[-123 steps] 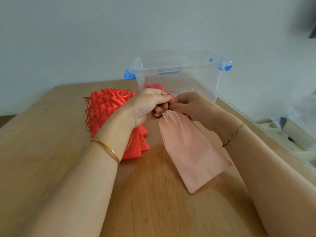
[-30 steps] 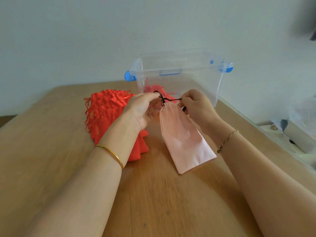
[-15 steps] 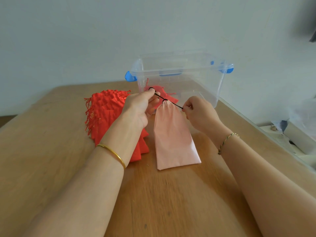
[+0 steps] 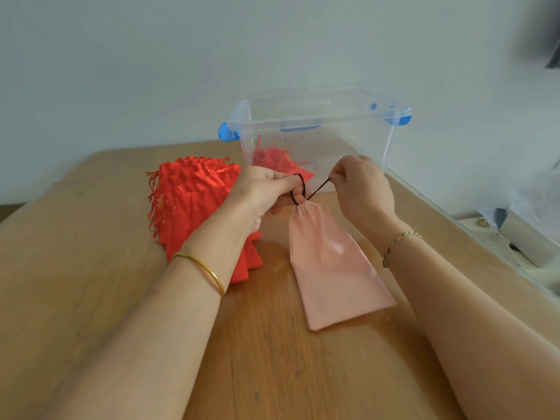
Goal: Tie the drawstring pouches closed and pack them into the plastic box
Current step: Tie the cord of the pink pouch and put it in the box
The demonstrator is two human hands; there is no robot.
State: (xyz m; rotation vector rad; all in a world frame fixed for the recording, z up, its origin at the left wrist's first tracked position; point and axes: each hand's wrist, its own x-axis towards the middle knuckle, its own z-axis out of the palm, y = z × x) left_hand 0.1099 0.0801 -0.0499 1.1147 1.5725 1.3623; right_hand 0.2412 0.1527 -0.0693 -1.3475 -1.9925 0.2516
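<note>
While both hands pinch black cord (image 4: 316, 189), pink pouch (image 4: 333, 268) hangs below fingers (image 4: 285, 184), L hand (image 4: 266, 195) w/ loop, R hand (image 4: 360, 186) pulling end

Two bare hands show, the left hand (image 4: 260, 195) and the right hand (image 4: 360, 189). One flat pink fabric pouch (image 4: 333, 265), one thin black drawstring (image 4: 315, 190). One clear plastic box with blue latches (image 4: 315, 122), with one red fabric pouch (image 4: 272, 160) inside it. One heap of red fabric pouches (image 4: 194, 195) lies on one wooden counter (image 4: 75, 268); their number cannot be counted. One gold bangle (image 4: 203, 268), one thin twisted bracelet (image 4: 397, 241).
</note>
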